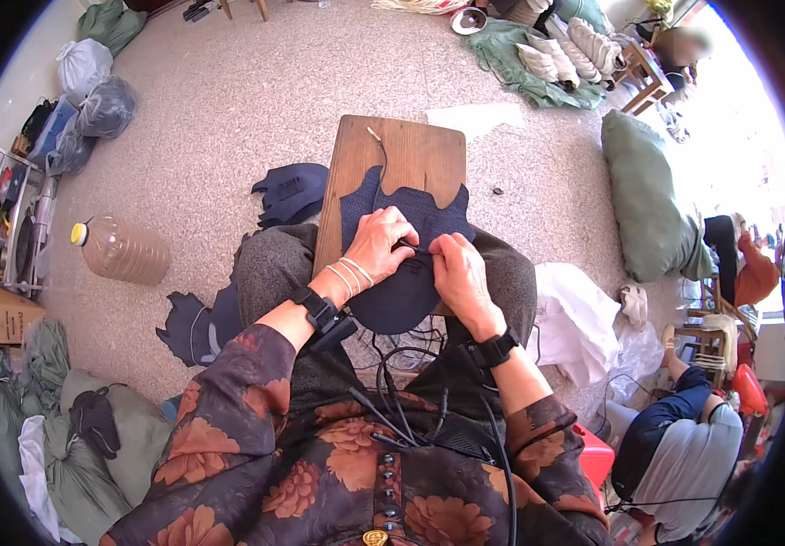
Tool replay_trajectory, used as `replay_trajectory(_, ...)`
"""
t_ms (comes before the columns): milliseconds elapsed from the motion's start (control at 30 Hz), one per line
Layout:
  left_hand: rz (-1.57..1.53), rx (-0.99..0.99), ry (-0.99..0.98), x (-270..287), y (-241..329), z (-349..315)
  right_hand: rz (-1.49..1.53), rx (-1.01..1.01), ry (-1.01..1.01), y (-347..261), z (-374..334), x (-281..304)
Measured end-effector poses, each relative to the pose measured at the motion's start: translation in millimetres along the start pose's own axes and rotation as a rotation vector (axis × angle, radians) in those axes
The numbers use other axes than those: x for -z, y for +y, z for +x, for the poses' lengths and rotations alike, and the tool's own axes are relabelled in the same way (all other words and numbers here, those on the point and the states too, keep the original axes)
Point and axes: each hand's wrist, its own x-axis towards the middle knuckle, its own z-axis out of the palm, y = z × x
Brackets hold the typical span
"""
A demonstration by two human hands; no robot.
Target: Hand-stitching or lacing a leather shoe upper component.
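A plastic bottle [121, 250] lies on the floor [228, 100] at the left, near a metal rack [12, 218]. Tied bags [92, 86] sit by the far-left wall. A green sack [649, 196] lies right; white cloth [579, 318] beside it.

A brown cardboard box [12, 320] sits on the floor at far left, below the metal shelf [10, 218]; tied grey plastic bags [92, 86] lie near the wall.

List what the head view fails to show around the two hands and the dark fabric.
- Head view: what the left hand and right hand pinch between them; curled fingers hide it.
- Dark blue fabric piece: near part covered by both hands.
- Wooden board: lower end hidden under fabric.
- Any needle: too small to see.
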Motion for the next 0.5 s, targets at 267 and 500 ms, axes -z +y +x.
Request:
replay_trajectory(267, 0.081, -0.040, -0.021, 3.8, 6.2, 2.6, 0.318, -0.242, -0.096, 4.7, 8.7, 4.2)
replay_trajectory(500, 0.605, -0.380, -0.052, 1.5, 8.6, 10.1, 0.629, -0.367, -0.058, 12.5, 10.0, 1.0)
